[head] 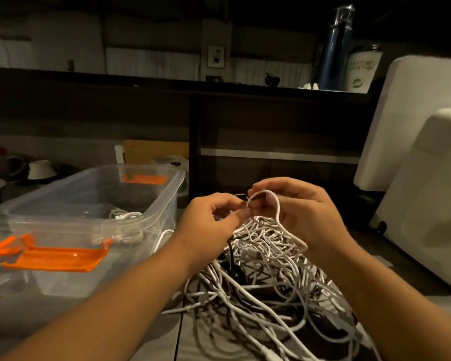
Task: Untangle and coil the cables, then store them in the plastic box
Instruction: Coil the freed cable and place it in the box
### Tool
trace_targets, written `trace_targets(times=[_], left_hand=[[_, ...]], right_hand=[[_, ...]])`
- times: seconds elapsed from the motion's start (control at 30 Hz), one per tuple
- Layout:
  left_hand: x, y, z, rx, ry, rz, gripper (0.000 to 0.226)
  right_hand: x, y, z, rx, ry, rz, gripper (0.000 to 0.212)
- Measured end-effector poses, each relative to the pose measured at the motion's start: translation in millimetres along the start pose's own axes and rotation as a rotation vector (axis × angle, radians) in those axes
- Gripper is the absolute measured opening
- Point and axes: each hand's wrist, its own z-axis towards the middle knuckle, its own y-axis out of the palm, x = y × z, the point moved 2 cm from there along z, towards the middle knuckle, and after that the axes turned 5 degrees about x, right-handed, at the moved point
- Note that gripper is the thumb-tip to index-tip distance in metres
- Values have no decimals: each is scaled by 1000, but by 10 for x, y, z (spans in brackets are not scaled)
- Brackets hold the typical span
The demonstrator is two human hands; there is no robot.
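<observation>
A big tangle of white cables, with a few black ones mixed in, lies on the table in front of me. My left hand and my right hand are raised just above the heap, close together. Both pinch a loop of one white cable that rises out of the pile. To the left stands the clear plastic box with orange clips. A coiled white cable lies inside it.
The box's clear lid with orange latches lies at the near left, partly under the box. White appliances stand at the right edge. A dark shelf unit rises behind the cable heap. Bowls sit at the far left.
</observation>
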Motion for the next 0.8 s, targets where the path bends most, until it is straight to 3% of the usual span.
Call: trace_targets(times=[0.13,0.27,0.33,0.4,0.47,0.53,0.63,0.73,0.8], left_hand=[[-26,-52,25,174,-92,-65,21],[-46,-84,85,325,-241,-259,20],[-10,-73,90,363,-247,-349,19],[24,-41,74,353,-225,-418,19],[46,-16,59,308,-208,-457,18],[51,0,42,245,-189,-438,14],[45,40,-24,80,-162,-261,7],[30,149,-106,-135,-159,-24,15],[17,192,-113,-154,-155,50,19]], right_hand=[[8,-36,26,-109,0,-107,34],[-28,-86,-23,-310,-65,-664,49],[-1,-86,-21,-246,-60,-821,36],[28,-71,12,-136,-39,-824,16],[65,-46,21,-86,14,-833,28],[93,-10,15,-54,35,-760,33],[61,33,14,3,-5,-463,31],[1,65,11,31,79,-97,28],[-37,91,-8,23,131,53,26]])
